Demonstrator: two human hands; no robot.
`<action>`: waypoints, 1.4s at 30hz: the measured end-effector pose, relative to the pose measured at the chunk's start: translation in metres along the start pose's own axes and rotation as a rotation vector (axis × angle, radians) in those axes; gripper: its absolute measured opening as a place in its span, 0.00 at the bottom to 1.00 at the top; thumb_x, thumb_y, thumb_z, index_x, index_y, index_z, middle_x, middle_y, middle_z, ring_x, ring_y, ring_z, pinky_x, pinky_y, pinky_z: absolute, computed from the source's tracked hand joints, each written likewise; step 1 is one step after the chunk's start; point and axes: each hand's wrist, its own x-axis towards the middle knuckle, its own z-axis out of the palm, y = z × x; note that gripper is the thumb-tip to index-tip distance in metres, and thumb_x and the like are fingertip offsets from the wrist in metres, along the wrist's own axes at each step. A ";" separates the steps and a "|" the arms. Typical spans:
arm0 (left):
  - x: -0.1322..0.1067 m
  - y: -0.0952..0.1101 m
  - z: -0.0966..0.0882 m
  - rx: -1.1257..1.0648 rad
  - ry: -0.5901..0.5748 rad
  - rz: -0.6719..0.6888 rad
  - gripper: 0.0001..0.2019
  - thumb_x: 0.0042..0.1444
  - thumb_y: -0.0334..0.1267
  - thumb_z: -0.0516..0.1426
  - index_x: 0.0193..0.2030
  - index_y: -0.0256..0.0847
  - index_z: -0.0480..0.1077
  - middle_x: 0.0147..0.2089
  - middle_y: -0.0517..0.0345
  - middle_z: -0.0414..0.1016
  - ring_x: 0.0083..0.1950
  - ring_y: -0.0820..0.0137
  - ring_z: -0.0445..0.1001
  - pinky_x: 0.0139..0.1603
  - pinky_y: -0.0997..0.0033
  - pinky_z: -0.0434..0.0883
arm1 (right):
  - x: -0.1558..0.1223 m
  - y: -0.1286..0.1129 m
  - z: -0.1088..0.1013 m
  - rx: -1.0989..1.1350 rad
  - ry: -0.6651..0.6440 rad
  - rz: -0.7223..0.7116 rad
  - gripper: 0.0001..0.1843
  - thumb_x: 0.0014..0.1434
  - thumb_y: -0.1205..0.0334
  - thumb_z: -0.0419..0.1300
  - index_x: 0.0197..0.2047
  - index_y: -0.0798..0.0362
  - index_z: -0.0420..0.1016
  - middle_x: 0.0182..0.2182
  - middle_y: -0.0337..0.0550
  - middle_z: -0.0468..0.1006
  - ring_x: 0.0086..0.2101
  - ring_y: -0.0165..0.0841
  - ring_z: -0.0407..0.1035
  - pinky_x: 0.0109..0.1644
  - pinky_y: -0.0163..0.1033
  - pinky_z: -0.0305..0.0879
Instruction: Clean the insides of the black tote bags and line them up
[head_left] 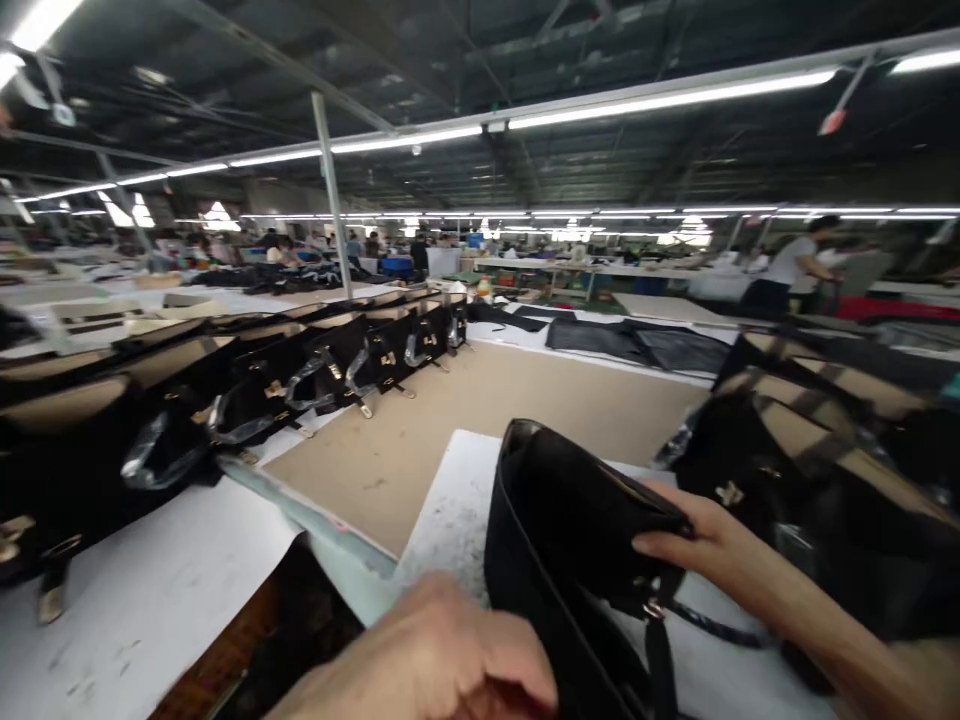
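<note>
A black handbag (555, 560) stands tilted before me with its mouth open; gold-coloured fittings and a strap hang at its right side. My right hand (694, 535) grips the upper right edge of this bag, thumb on the near face and fingers behind. Close by the bag's left side is my left hand (442, 650), slightly blurred, with its fingers curled in. Whatever those fingers hold, if anything, is hidden. Under the bag lies a smudged white sheet (454, 490).
A row of black handbags (247, 390) with plastic-wrapped handles lines the left; more black bags (787, 450) crowd the right. Tan board (375, 470) covers the table between them. Flat black pieces (637, 340) lie at the back. Another person (799, 265) stands far right.
</note>
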 end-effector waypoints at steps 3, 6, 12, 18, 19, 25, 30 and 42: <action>0.023 0.025 -0.023 0.247 0.225 0.059 0.12 0.53 0.45 0.50 0.33 0.42 0.70 0.27 0.60 0.70 0.29 0.75 0.67 0.30 0.78 0.64 | 0.002 -0.006 -0.004 0.144 -0.077 -0.018 0.27 0.49 0.64 0.57 0.54 0.49 0.61 0.46 0.39 0.69 0.44 0.40 0.63 0.48 0.43 0.60; 0.067 0.028 -0.031 0.498 0.236 0.291 0.07 0.52 0.36 0.52 0.35 0.41 0.70 0.40 0.57 0.70 0.42 0.71 0.67 0.43 0.74 0.63 | 0.003 -0.008 -0.002 0.163 -0.076 -0.052 0.26 0.48 0.65 0.57 0.53 0.52 0.62 0.46 0.40 0.69 0.45 0.39 0.62 0.49 0.41 0.58; 0.152 -0.004 -0.028 0.757 -0.114 0.555 0.16 0.45 0.30 0.57 0.44 0.44 0.68 0.60 0.57 0.52 0.61 0.64 0.48 0.57 0.64 0.53 | -0.001 -0.009 -0.007 0.104 -0.067 -0.032 0.23 0.46 0.63 0.57 0.49 0.53 0.66 0.39 0.39 0.72 0.41 0.38 0.64 0.45 0.39 0.59; 0.174 -0.021 -0.022 0.850 -0.168 0.526 0.07 0.47 0.31 0.55 0.35 0.41 0.69 0.57 0.57 0.57 0.57 0.63 0.56 0.53 0.66 0.58 | -0.001 -0.004 -0.010 0.099 -0.044 -0.041 0.21 0.44 0.65 0.57 0.45 0.53 0.68 0.39 0.38 0.72 0.40 0.37 0.63 0.46 0.40 0.59; 0.173 -0.024 -0.023 0.868 -0.159 0.488 0.05 0.48 0.32 0.55 0.33 0.40 0.69 0.56 0.57 0.58 0.55 0.63 0.59 0.51 0.66 0.60 | -0.001 -0.002 -0.010 0.106 -0.035 -0.033 0.21 0.44 0.65 0.57 0.45 0.53 0.68 0.39 0.38 0.72 0.41 0.37 0.63 0.46 0.40 0.59; 0.170 -0.040 -0.037 0.854 -0.015 0.220 0.04 0.46 0.34 0.55 0.24 0.36 0.67 0.51 0.55 0.63 0.41 0.67 0.68 0.41 0.71 0.63 | -0.002 0.020 -0.014 0.205 0.005 -0.019 0.23 0.47 0.63 0.56 0.49 0.53 0.65 0.38 0.38 0.72 0.40 0.36 0.64 0.44 0.39 0.61; 0.171 -0.045 -0.045 0.689 0.068 0.189 0.05 0.45 0.32 0.55 0.22 0.37 0.62 0.38 0.60 0.68 0.34 0.74 0.66 0.35 0.77 0.60 | -0.001 0.030 -0.005 -0.004 0.318 0.102 0.25 0.47 0.60 0.57 0.50 0.51 0.62 0.42 0.42 0.70 0.39 0.38 0.65 0.44 0.42 0.61; 0.173 -0.046 -0.047 0.631 0.193 0.080 0.05 0.42 0.29 0.52 0.18 0.37 0.60 0.26 0.62 0.65 0.28 0.75 0.61 0.28 0.77 0.57 | -0.002 0.020 0.014 -0.481 0.616 -0.010 0.14 0.53 0.54 0.53 0.41 0.49 0.68 0.39 0.42 0.70 0.41 0.36 0.64 0.45 0.40 0.59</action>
